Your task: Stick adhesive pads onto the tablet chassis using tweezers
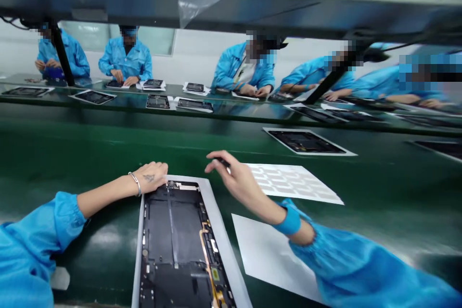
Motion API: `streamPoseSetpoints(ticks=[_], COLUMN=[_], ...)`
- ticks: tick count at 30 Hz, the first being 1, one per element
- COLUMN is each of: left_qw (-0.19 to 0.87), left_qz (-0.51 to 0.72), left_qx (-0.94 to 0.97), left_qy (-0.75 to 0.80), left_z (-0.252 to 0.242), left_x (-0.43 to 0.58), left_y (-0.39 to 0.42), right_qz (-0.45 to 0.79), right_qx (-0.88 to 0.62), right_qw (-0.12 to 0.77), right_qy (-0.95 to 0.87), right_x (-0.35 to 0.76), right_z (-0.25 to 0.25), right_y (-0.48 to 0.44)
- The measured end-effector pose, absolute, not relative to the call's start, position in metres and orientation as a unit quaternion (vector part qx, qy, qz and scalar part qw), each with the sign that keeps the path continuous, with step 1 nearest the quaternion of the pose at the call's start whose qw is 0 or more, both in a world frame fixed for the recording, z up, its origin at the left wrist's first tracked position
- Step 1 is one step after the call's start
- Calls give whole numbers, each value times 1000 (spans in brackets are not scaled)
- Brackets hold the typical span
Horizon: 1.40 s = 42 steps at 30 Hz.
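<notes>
l hand (pixel 148 178) on tablet (pixel 173 236), r hand (pixel 234 178) holds tool (pixel 224 162)

light blue smock sleeves (pixel 36 236) gather into elastic cuffs (pixel 67 214) on both arms. a small dark tattoo (pixel 148 178) marks the left hand (pixel 149 178), a thin silver bangle (pixel 135 184) sits just behind it, and across from it a blue wristband (pixel 287 221) circles the right wrist (pixel 277 214).
</notes>
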<state>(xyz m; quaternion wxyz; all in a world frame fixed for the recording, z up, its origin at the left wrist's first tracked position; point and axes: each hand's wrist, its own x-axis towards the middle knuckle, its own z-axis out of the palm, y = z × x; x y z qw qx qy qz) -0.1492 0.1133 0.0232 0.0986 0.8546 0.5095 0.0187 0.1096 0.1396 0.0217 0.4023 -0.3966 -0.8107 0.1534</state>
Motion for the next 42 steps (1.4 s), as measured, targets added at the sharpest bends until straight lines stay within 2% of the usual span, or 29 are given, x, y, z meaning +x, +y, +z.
streamPoseSetpoints(ticks=[3,6,9,15,19,24,29,34,38,42], left_qw=[78,70,47,-20,-42,-79,-151,-208,-221,-236], left_qz=[23,46,97,169,172,151,165,184,138,81], left_qx=[857,833,774,581,473,398,454,570,728,849], left_qy=[508,547,624,796,863,901,862,773,634,466], left_z=[29,42,65,101,101,89,74,63,53,44], left_x=[-148,-168,-211,-314,-360,-384,-376,-337,-249,-142], left_y=[123,147,182,218,214,204,199,221,236,222], right_qz=[100,21,-23,-49,-54,-59,-73,-93,-95,-70], right_qx=[-457,-590,-675,-761,-769,-763,-748,-723,-657,-540], right_qw=[417,375,340,194,110,36,-3,-4,10,29], right_qy=[-779,-715,-654,-618,-628,-643,-660,-684,-748,-838], right_x=[143,193,246,310,326,328,317,294,245,176], right_z=[52,80,86,35,4,-12,-12,7,30,44], right_y=[194,256,299,333,354,380,387,375,350,288])
